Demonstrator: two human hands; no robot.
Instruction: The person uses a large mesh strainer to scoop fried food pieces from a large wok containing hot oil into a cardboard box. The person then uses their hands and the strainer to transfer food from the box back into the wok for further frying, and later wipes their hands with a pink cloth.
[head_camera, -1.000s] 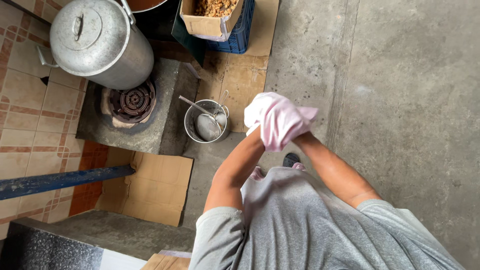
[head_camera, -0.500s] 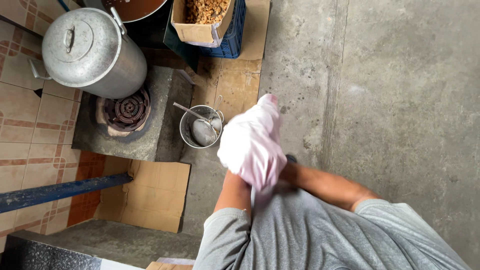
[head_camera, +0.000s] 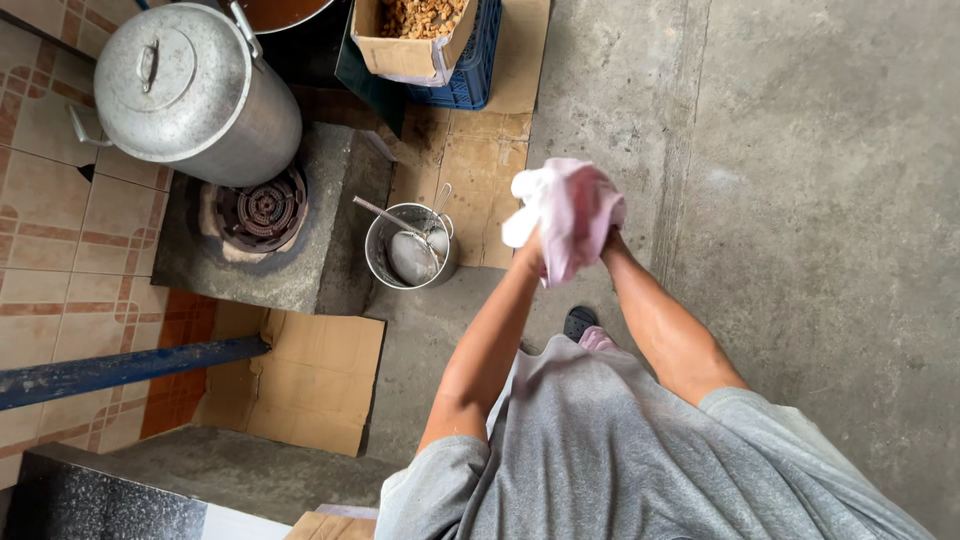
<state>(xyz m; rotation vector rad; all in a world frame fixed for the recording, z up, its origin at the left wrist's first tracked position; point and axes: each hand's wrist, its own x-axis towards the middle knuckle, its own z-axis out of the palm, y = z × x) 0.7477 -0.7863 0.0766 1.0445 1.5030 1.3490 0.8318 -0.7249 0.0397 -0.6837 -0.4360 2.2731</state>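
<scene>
Both hands are up in front of the chest, wrapped in a pale pink cloth (head_camera: 570, 215). The left hand (head_camera: 530, 252) is mostly under the fabric at its lower left edge; the right hand (head_camera: 608, 238) is tucked in at the cloth's right side. Both seem closed on the cloth, bunching it btwn them, but the fingers are hidden so the exact grip can't be told. The cloth hangs above the concrete floor (head_camera: 800, 200), w/ a white corner sticking out to the left. The person wears a grey t-shirt (head_camera: 640, 450); a dark shoe (head_camera: 580, 322) shows just below the forearms. Left of the hands, a small metal bucket (head_camera: 408, 250) stands on the floor w/ a wire skimmer (head_camera: 412, 252) resting inside, handle leaning up-left. Just beside it is a concrete block w/ a gas burner (head_camera: 262, 212) set in its top. A big aluminium pot (head_camera: 190, 90), lid on, stands behind the burner. Flattened cardboard sheets (head_camera: 310, 385) lie on the floor near the block. At top, a cardboard box (head_camera: 410, 55) of brownish bits sits next to a blue plastic crate (head_camera: 475, 70). A blue bar (head_camera: 120, 368) runs across lower left over the tiled floor.
</scene>
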